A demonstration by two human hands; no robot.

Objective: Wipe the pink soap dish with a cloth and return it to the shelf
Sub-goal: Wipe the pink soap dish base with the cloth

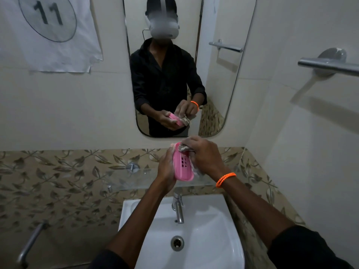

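The fingers point(165, 162) of the left hand point(166, 171) are wrapped around the pink soap dish point(181, 166) from its left side, and those of the right hand point(204, 154) are clenched on a crumpled grey cloth point(184, 148) pressed against the dish's upper end. The dish is held on edge in the air above the glass shelf point(132, 179), its slotted face turned toward the camera. A tall mirror point(213, 84) is mounted on the pale wall ahead, and both hands are reflected in it. A white washbasin point(213, 230) is fixed below the shelf, with a chrome tap point(178, 208) at its back and a round drain point(177, 243) in its bowl. An orange beaded bracelet point(225, 179) is worn on the right wrist.
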